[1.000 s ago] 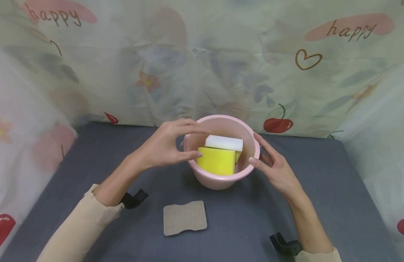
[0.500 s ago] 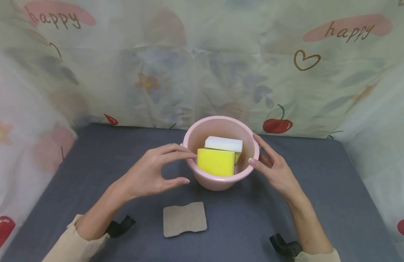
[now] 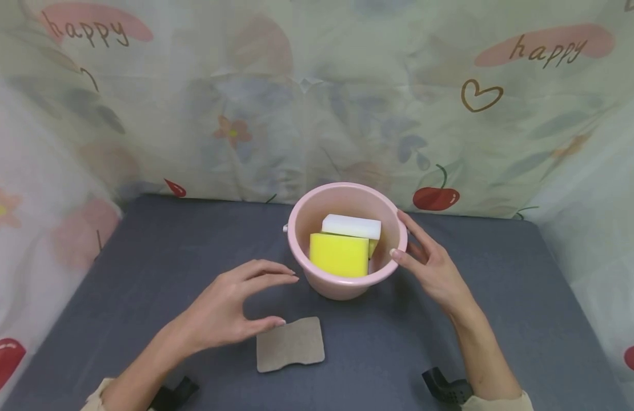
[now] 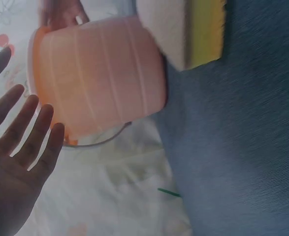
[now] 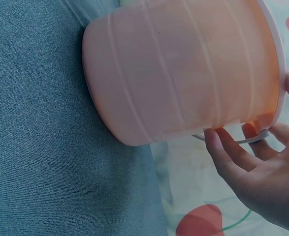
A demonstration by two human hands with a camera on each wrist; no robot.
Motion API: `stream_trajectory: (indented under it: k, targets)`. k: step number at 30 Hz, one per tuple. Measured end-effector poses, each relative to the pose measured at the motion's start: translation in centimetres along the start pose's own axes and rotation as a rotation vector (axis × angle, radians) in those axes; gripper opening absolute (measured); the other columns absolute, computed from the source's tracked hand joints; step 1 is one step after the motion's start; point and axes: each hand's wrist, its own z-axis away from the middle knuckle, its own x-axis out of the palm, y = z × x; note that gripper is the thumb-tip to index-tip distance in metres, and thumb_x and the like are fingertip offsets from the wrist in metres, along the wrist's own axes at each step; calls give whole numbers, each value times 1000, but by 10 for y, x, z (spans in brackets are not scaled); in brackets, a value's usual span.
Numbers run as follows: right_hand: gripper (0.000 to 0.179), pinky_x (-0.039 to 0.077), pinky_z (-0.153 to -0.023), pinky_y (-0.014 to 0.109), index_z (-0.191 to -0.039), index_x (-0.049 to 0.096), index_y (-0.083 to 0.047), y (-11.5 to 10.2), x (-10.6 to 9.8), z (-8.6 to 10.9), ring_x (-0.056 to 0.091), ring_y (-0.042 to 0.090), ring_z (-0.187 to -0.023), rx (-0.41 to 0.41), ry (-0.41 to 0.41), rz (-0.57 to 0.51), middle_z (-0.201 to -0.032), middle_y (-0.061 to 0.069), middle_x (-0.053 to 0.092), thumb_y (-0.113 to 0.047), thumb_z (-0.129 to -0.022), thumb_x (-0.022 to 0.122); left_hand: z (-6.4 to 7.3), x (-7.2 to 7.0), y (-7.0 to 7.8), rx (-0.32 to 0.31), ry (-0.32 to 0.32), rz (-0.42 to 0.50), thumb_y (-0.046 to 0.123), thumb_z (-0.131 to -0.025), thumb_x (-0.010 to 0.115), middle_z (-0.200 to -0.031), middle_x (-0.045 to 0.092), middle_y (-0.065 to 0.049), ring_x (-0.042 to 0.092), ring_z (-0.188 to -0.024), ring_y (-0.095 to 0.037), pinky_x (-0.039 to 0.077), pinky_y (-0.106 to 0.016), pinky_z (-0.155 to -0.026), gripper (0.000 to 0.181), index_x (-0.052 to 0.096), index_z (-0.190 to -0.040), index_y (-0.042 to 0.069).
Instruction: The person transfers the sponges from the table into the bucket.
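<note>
A pink bucket (image 3: 348, 288) stands upright at the back middle of the dark table. Inside it lie a yellow sponge (image 3: 339, 255) and, behind that, a white-topped sponge (image 3: 351, 226) with yellow beneath. My right hand (image 3: 437, 274) holds the bucket's right rim, thumb at the rim and fingers against the outer wall, as the right wrist view also shows. My left hand (image 3: 227, 308) hovers left of the bucket with fingers spread and nothing in it. Under its thumb lies a notched, grey-tan-topped sponge (image 3: 291, 345); the left wrist view shows yellow layers on the sponge (image 4: 203, 34).
The bucket's thin handle (image 4: 100, 144) hangs down its far side. Behind the table (image 3: 373, 365) rises a printed curtain (image 3: 317, 114), close to the bucket. More curtain flanks both sides. A black strap end shows at each wrist.
My left hand has come out of the bucket, moving left and toward me, to above the grey-tan sponge. My right hand and the bucket have stayed put.
</note>
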Motion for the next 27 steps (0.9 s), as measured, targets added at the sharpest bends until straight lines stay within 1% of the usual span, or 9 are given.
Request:
stream_trajectory:
  k: [7,12,15,17,24,27]
  targets:
    - [72,36,-107,51,-156,30,-36,0,-1,0,27,30,-147,-6,-7,-8,-161,-9,26,-21,-96,67,15,12,2,-81,-62,41,35,-80,84,-139,52,8,52,-125,-11,50,-36,-96,67,56,-140,27]
    - [73,35,-108,51,-156,30,-36,0,0,0,26,30,-147,-3,-2,1,-161,-8,25,-22,-96,68,25,21,2,-111,-77,32,34,-76,88,-142,50,6,50,-127,-11,50,-37,-95,76,53,-142,29]
    - [73,34,-108,52,-156,30,-36,0,0,0,26,29,-147,-1,1,3,-161,-7,25,-22,-96,68,30,26,3,-137,-94,29,33,-73,90,-143,48,7,49,-127,-10,50,-38,-95,81,51,-144,32]
    - [73,34,-108,52,-156,30,-36,0,0,0,26,29,-147,-3,1,3,-161,-7,25,-21,-96,68,34,30,3,-161,-116,29,35,-72,90,-144,47,9,48,-128,-9,49,-38,-96,84,48,-145,35]
    - [73,35,-108,51,-156,29,-36,-1,0,0,25,28,-148,-11,-1,2,-162,-7,24,-21,-96,67,47,40,0,-279,-211,44,42,-71,90,-147,40,16,44,-129,-7,49,-39,-95,91,40,-147,44]
    - [73,34,-108,51,-157,29,-36,-1,0,0,25,28,-148,-10,-4,2,-162,-7,24,-21,-96,67,51,44,-2,-325,-250,57,43,-70,90,-147,38,20,43,-130,-6,48,-40,-97,92,40,-147,45]
